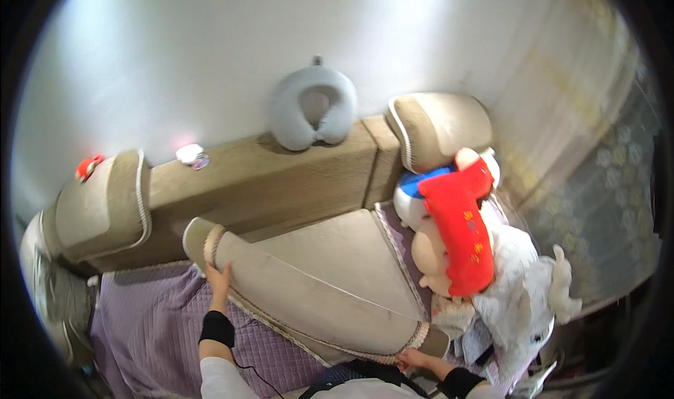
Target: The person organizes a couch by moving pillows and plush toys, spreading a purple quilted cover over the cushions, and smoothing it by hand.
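Observation:
A beige sofa cushion (310, 299) with trimmed, ruffled edges lies tilted in front of me, its near side raised. My left hand (218, 279) grips its ruffled edge near the far left corner. At the near right corner, my right hand (410, 358) pinches the ruffled trim. Under and behind it rests a flat beige seat pad (337, 235) with a pale braided border. A purple quilted cover (158, 320) shows on the sofa seat to the left.
Along the wall runs the brown sofa back (263, 183), bearing a grey neck pillow (314, 109). Beige cushions stand left (105, 204) and right (445, 130). A red plush pillow (461, 230) and a grey plush elephant (518, 304) are piled at the right. A cord hangs by my left arm.

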Tool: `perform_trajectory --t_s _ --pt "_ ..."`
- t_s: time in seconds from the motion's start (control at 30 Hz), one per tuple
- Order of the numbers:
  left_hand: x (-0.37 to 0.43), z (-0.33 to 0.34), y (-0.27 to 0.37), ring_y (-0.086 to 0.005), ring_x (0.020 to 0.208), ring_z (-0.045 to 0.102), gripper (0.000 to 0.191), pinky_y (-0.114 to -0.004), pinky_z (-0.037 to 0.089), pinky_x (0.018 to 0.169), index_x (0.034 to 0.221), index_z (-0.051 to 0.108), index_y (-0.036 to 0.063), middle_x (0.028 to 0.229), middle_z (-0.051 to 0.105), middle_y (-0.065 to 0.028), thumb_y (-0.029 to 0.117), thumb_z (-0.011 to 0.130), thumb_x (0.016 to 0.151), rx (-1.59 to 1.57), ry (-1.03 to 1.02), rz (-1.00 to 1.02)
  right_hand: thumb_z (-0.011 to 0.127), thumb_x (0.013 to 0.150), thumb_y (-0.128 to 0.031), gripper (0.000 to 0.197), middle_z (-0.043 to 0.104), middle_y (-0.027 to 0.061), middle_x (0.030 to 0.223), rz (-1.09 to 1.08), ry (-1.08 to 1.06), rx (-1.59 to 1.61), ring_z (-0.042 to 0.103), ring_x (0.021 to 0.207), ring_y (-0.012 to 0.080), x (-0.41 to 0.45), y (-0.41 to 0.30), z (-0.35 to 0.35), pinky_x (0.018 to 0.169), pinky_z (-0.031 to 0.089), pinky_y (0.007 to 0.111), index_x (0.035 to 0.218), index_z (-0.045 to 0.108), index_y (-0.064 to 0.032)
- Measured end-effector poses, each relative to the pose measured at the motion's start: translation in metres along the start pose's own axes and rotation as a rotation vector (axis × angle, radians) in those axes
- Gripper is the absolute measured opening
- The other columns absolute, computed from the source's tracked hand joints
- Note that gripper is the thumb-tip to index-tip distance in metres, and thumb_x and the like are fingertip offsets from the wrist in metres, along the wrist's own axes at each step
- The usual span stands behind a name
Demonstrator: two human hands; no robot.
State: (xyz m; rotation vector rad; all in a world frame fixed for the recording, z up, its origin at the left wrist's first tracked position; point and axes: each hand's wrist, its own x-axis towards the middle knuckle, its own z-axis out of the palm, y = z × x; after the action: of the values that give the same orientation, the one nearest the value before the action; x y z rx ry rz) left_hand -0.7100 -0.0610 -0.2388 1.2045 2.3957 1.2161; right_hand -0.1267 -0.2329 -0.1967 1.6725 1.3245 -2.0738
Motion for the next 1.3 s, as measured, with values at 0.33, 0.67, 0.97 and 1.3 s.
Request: perform_trajectory --t_s 0.33,0.67,0.97,1.3 --pt "0.054 0.011 -0.067 -0.0172 0.045 0.052 0.038 -0.031 0.040 0.039 0.072 0.050 -0.0057 0.054 0.050 -0.0104 0.031 0.051 0.079 -0.081 -0.405 -0.076 0.033 0.086 -0.030 0.042 0.060 0.0114 0.066 -0.011 0.048 0.094 0.061 0.061 0.0178 0.018 0.013 -0.013 0.054 0.049 0.027 0.068 0.053 0.0031" --pt "0.003 0.007 0.058 -0.0367 0.070 0.053 0.023 -0.043 0.041 0.061 0.081 0.052 -0.0002 0.075 0.057 -0.0207 0.020 0.040 0.081 0.508 -0.115 0.140 0.031 0.085 -0.027 0.040 0.062 0.0109 0.071 -0.004 -0.023 0.075 0.061 0.065 0.0167 0.017 0.028 -0.025 0.058 0.048 0.026 0.070 0.055 0.0015" --pt "-0.041 0.019 0.301 -0.0370 0.065 0.053 0.022 -0.043 0.040 0.058 0.085 0.056 0.0027 0.070 0.055 -0.0192 0.020 0.042 0.081 0.064 0.071 0.563 0.036 0.081 -0.020 0.034 0.060 0.0156 0.069 0.011 0.113 0.287 0.061 0.061 0.0243 -0.024 0.075 -0.087 0.054 0.051 0.033 0.070 0.053 0.0066" --pt "-0.218 0.019 0.662 -0.0344 0.052 0.050 0.013 -0.043 0.037 0.047 0.078 0.054 0.0065 0.054 0.050 -0.0168 0.017 0.046 0.079 -0.190 0.152 1.116 0.041 0.083 -0.023 0.030 0.060 0.0143 0.077 -0.158 0.079 0.646 0.060 0.074 0.0265 -0.078 0.120 -0.111 0.063 0.050 0.030 0.070 0.050 0.0024"
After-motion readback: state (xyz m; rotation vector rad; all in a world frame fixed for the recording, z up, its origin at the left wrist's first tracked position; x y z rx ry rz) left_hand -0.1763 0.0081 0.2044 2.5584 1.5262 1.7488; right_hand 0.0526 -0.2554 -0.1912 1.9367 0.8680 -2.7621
